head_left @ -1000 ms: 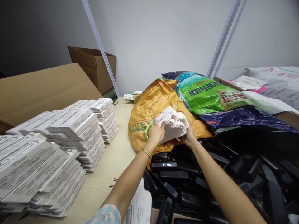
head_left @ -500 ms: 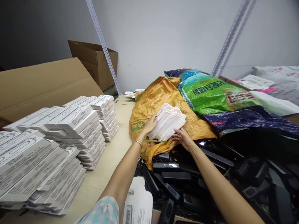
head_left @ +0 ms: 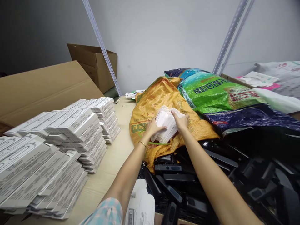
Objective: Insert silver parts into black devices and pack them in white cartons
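As left hand (head_left: 153, 128) and right hand (head_left: 181, 122) grip thin white cartons (head_left: 166, 125), crinkly orange sack (head_left: 161, 98) beneath, oblong black devices (head_left: 179, 178) nearby

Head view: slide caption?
Left hand and right hand hold a bundle of flattened white cartons at an orange woven sack.

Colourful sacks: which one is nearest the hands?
The orange sack, directly behind the left hand and right hand; the green-and-blue sack lies farther right.
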Demonstrator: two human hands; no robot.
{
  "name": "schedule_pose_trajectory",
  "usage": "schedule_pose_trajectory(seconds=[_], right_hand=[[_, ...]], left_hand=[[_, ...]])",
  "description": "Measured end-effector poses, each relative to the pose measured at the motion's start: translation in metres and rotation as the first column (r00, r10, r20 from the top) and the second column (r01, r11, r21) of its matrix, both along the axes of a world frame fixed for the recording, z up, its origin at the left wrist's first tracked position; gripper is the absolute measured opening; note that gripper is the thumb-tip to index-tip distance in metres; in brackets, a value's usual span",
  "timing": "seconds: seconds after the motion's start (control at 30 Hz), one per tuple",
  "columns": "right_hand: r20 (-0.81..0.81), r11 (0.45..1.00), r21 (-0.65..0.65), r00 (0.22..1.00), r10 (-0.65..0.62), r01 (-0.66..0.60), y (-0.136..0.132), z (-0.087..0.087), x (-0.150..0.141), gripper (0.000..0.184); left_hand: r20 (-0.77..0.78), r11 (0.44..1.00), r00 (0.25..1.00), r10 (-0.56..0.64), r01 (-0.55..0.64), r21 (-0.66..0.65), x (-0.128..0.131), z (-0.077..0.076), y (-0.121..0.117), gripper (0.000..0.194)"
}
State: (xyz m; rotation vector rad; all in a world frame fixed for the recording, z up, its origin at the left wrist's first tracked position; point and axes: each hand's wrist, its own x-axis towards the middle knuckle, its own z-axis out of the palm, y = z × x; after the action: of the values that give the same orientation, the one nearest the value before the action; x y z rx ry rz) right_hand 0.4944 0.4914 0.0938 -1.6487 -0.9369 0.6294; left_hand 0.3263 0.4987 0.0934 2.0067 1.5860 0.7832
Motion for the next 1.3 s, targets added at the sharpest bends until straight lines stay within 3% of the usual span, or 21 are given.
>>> schedule_pose_trajectory(seconds=[0.13, 0.37, 0.57, 0.7, 0.83, 0.97, 1.13, 1.3], right_hand=[[0.023, 0.990, -0.100, 0.995, -0.097, 0.099, 0.019, 0.017, 0.000, 0.116], [0.031, 0.990, -0.115, 0.996, -0.081, 0.084, 0.012, 0.008, 0.010, 0.101], [-0.012, 0.986, -0.083, 0.989, -0.149, 0.148, 0.003, 0.004, 0.008, 0.103], [-0.073, 0.984, -0.005, 0.982, -0.177, 0.177, -0.011, -0.007, -0.002, 0.099], [-0.174, 0.991, 0.074, 0.980, -0.097, 0.111, -0.029, -0.027, -0.014, 0.083], [-0.215, 0.988, 0.151, 0.975, 0.052, -0.020, -0.039, -0.039, -0.026, 0.080], [-0.183, 0.969, 0.209, 0.969, 0.169, -0.130, -0.041, -0.031, -0.039, 0.082], [-0.124, 0.977, 0.075, 0.971, 0.205, -0.197, -0.036, -0.021, -0.046, 0.084]], left_hand=[[0.043, 1.000, 0.999, -0.027, 0.026, 0.004, -0.007, -0.002, 0.002, 0.102], [0.203, 0.993, 0.972, -0.116, 0.110, 0.039, -0.038, -0.004, 0.017, 0.071], [0.192, 0.999, 0.981, 0.008, -0.014, 0.029, -0.048, -0.003, 0.026, 0.044], [0.173, 0.995, 0.984, 0.043, -0.057, 0.077, -0.043, 0.002, 0.026, 0.046], [0.203, 0.996, 0.979, 0.034, -0.051, 0.076, -0.038, 0.000, 0.024, 0.050], [0.292, 0.999, 0.956, 0.003, -0.016, 0.044, -0.039, -0.003, 0.029, 0.044], [0.481, 0.999, 0.876, -0.038, 0.049, -0.011, -0.049, -0.008, 0.030, 0.044], [0.661, 0.990, 0.749, -0.037, 0.118, -0.078, -0.050, -0.010, 0.019, 0.046]])
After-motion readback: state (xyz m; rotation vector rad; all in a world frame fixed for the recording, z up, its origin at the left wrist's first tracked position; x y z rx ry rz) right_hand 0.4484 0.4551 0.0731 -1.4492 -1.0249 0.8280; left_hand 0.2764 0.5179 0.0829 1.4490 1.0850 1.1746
